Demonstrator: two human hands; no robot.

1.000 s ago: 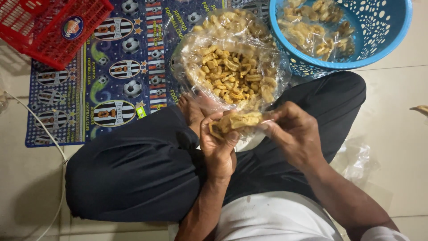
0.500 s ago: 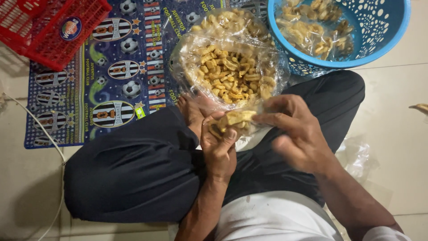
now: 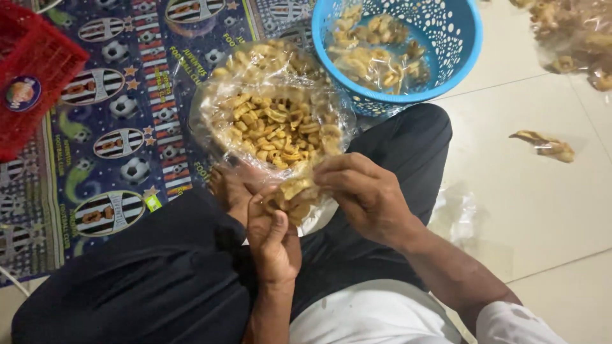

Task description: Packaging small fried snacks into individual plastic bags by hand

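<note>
Pinched between both hands over the lap: one small clear packet of yellow chips (image 3: 294, 193), left hand (image 3: 273, 237) cupping below in a closed grip, right hand (image 3: 368, 194) closed on its top, likely to keep chips in. Just beyond, one large open bag of chips (image 3: 274, 124), within reach. One blue basket (image 3: 454, 60) with filled packets, count unclear. One red basket (image 3: 32, 70) on patterned mat (image 3: 121, 114).

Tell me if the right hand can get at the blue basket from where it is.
Probably yes. The right hand is busy holding a small snack bag with the left hand, but the blue basket sits just beyond the knee with nothing between.
</note>
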